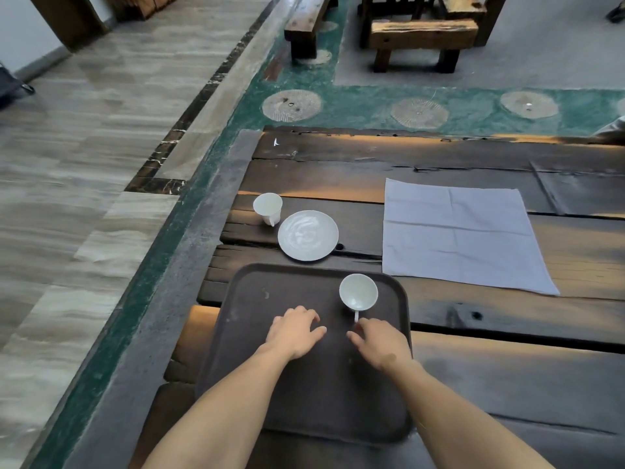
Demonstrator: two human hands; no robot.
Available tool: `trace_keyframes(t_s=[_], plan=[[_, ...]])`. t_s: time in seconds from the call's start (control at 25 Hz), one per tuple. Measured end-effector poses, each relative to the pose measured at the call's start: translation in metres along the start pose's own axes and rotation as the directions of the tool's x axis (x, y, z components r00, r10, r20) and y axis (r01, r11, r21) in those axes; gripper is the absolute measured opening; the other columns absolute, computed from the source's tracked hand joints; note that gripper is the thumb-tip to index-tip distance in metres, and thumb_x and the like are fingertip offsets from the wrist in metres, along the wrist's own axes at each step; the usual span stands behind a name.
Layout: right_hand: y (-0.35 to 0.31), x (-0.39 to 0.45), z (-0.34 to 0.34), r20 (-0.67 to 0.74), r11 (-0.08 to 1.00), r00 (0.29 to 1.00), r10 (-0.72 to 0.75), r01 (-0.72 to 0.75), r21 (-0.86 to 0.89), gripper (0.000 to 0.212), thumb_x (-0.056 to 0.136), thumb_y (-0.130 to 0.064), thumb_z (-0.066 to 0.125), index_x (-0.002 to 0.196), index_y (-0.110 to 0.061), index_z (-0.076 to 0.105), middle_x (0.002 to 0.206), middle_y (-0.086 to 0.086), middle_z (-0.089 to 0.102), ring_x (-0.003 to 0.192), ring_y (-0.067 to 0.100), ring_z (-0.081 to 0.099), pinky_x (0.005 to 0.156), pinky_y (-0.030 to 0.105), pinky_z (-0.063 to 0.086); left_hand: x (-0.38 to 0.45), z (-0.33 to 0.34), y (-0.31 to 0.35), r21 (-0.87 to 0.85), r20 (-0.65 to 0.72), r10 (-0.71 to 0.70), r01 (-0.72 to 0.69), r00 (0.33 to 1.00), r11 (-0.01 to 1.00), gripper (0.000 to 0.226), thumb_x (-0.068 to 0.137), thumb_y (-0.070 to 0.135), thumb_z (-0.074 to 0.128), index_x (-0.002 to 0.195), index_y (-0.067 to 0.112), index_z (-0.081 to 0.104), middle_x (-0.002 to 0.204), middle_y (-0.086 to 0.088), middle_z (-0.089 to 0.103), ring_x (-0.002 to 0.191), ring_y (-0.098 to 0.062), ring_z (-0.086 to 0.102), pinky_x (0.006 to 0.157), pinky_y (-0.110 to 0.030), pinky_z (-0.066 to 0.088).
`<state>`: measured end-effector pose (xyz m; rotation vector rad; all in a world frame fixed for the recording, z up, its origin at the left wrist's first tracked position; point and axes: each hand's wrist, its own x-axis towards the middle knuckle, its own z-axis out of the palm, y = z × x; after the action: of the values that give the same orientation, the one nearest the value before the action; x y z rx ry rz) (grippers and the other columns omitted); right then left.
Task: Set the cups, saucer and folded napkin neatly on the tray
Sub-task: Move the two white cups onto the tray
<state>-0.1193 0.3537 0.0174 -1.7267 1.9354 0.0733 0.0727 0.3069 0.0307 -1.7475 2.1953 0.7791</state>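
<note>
Your left hand (295, 331) rests flat, fingers spread, on the dark square plastic tray (257, 299), while your right hand (380, 343) pinches the round white cup (358, 292) by its handle.

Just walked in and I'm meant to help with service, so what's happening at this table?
A person is loading a dark tray on a rough wooden table. One white cup already stands on it, and the right hand is at that cup's handle. The left hand rests empty on the tray. The second cup, the saucer and the napkin, lying unfolded, are off the tray on the table.
</note>
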Motion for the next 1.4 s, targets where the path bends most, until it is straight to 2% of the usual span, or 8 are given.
trace_keyframes(t_s=[0.16,0.36,0.76,1.2,1.4], plan=[[-0.026,-0.005,0.011,0.027,1.0,1.0,-0.004,0.004,-0.01,0.035,0.096,-0.05,0.044,0.103,-0.021,0.061,0.108,0.001,0.066,0.102,0.024,0.061,0.078,0.036,0.049,-0.01,-0.005,-0.033,0.038,0.027,0.009,-0.01,1.0,0.999,0.043,0.096,0.053,0.044,0.127,0.027,0.057,0.131,0.001,0.055,0.121,-0.022,0.049,0.101,-0.041,0.036],[-0.074,0.0,0.022,0.016,1.0,1.0,-0.012,0.012,-0.02,0.036,0.096,-0.049,0.042,0.106,-0.02,0.061,0.113,0.002,0.065,0.106,0.024,0.06,0.079,0.036,0.047,-0.016,-0.019,-0.082,0.053,0.045,0.035,-0.037,0.998,0.998,0.041,0.095,0.052,0.046,0.126,0.028,0.058,0.131,0.001,0.056,0.121,-0.023,0.052,0.101,-0.042,0.037],[-0.161,0.044,0.03,-0.036,0.997,0.998,-0.057,0.055,-0.045,0.035,0.096,-0.049,0.043,0.111,-0.022,0.062,0.116,0.0,0.066,0.109,0.024,0.06,0.082,0.035,0.047,0.008,-0.063,-0.166,0.061,-0.004,0.047,-0.047,0.999,0.997,0.04,0.094,0.052,0.048,0.124,0.028,0.059,0.129,0.001,0.057,0.119,-0.022,0.053,0.098,-0.042,0.038],[-0.177,0.122,0.006,-0.059,0.986,0.994,-0.092,0.083,-0.145,0.036,0.097,-0.049,0.044,0.118,-0.024,0.06,0.118,0.0,0.063,0.114,0.024,0.055,0.089,0.038,0.045,0.076,-0.094,-0.194,0.063,-0.004,0.084,-0.084,0.996,0.995,0.043,0.094,0.051,0.049,0.13,0.027,0.055,0.134,0.001,0.056,0.125,-0.022,0.049,0.101,-0.042,0.036],[-0.173,0.175,-0.015,-0.103,0.99,0.991,-0.089,0.077,-0.121,0.035,0.096,-0.047,0.047,0.114,-0.022,0.063,0.114,0.002,0.065,0.106,0.027,0.058,0.083,0.038,0.046,0.123,-0.116,-0.201,0.086,-0.051,0.082,-0.077,0.995,0.993,0.045,0.093,0.051,0.051,0.13,0.026,0.056,0.134,0.001,0.056,0.124,-0.023,0.05,0.1,-0.04,0.037]])
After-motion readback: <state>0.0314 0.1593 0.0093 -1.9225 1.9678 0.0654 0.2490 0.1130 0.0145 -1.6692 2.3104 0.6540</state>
